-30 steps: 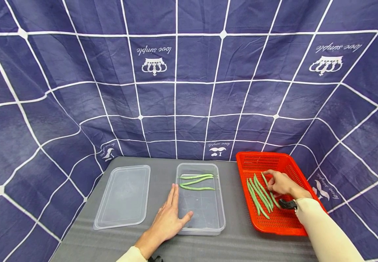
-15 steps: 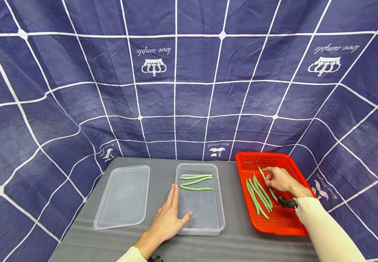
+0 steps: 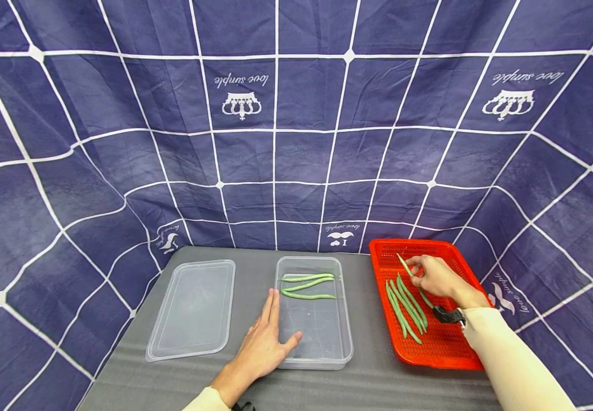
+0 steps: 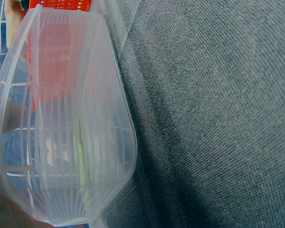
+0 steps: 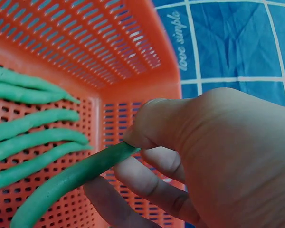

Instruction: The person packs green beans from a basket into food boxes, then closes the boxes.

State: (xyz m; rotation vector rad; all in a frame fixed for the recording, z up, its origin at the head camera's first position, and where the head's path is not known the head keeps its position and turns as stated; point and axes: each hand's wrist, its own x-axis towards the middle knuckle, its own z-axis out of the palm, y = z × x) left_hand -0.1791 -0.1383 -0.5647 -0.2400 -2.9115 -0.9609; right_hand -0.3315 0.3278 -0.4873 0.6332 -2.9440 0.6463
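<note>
My right hand (image 3: pixel 435 278) pinches a green bean (image 5: pixel 71 178) between thumb and fingers, over the red plastic basket (image 3: pixel 437 361). In the right wrist view the bean slants down to the left from the fingertips. Several other green beans (image 3: pixel 405 305) lie in the basket, left of the hand. My left hand (image 3: pixel 263 345) rests with straight fingers along the left rim of a clear plastic container (image 3: pixel 312 337), its thumb reaching over the near end. Three green beans (image 3: pixel 309 296) lie crosswise in the far half of that container, one showing faintly through its wall in the left wrist view.
A clear plastic lid (image 3: pixel 191 308) lies flat on the grey tabletop (image 3: pixel 247 271), left of the container. A strip of tabletop separates container and basket. A blue checked curtain (image 3: pixel 301 154) surrounds the table at the back and sides.
My right hand has raised the green bean off the basket floor and shifted slightly away from me and left with it, apart from the other beans. My left hand has stayed still.
</note>
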